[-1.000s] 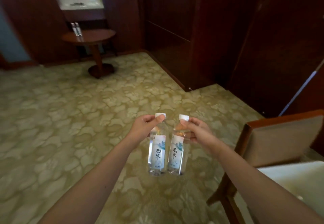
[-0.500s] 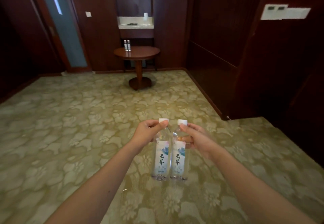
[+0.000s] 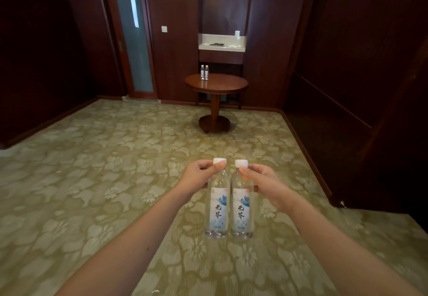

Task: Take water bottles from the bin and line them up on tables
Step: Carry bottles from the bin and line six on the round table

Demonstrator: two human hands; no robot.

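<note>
Table (image 3: 216,84) now dead ahead of us, left bottle (image 3: 216,210) hanging from our pinching left hand (image 3: 199,177), right bottle (image 3: 241,210) from pinching right hand (image 3: 264,184), two far bottles (image 3: 204,72) on table.

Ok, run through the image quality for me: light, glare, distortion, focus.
Head view: dim, warm light, the dark wall panels losing detail; a sheen on the round table top; wide-angle leaning of the door toward the edge; the held bottles in the left hand and right hand are sharp, labels legible; the far bottles on the table are small and soft.
</note>
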